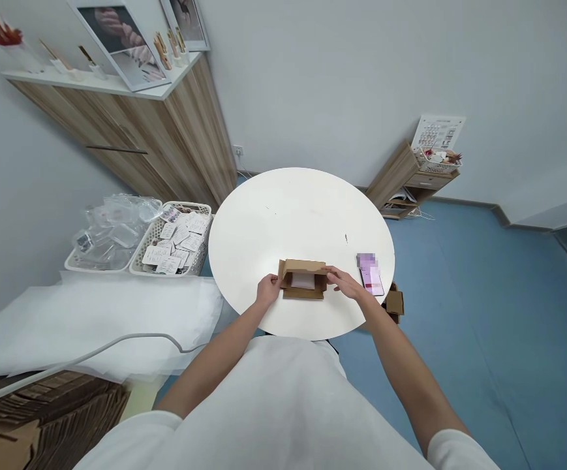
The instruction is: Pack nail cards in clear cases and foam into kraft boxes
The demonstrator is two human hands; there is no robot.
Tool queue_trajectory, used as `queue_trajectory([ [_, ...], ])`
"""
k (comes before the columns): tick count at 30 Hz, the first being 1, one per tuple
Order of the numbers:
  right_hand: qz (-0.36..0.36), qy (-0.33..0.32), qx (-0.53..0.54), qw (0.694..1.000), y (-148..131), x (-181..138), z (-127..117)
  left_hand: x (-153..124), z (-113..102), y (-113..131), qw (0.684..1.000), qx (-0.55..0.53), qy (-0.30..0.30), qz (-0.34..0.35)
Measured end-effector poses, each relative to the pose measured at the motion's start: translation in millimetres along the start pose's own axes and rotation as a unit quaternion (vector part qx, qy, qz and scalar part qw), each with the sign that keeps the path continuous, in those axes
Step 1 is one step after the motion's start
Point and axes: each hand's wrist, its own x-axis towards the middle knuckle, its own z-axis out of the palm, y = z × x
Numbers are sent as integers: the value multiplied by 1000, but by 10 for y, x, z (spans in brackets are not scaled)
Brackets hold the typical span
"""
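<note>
A small brown cardboard box (305,266) stands with its flaps up on the round white table (288,209), its open side facing me. Inside it lies a flat whitish item (303,281) whose kind I cannot make out. At the box's left end, my left hand (268,288) is closed on the side flap. My right hand (344,282) grips the upper right corner of the box, with fingers bent over the flap's edge. A phone with a pinkish lit screen (371,277) rests to the right of that hand.
Left of the table are a white basket of printed cards (173,245) and a tray of clear plastic packaging (117,225). White sheeting (102,313), a grey cable (131,336) and stacked flat cardboard (68,418) lie nearer me. Cardboard boxes (395,302) sit below the table's right edge.
</note>
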Motion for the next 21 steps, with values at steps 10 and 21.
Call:
queue_trajectory([
  [10,-31,40,-46,998,-40,150,-98,65,102,112,987,123,17,106],
  [21,-64,18,-71,995,330,102,75,3,-104,115,955,115,-118,247],
])
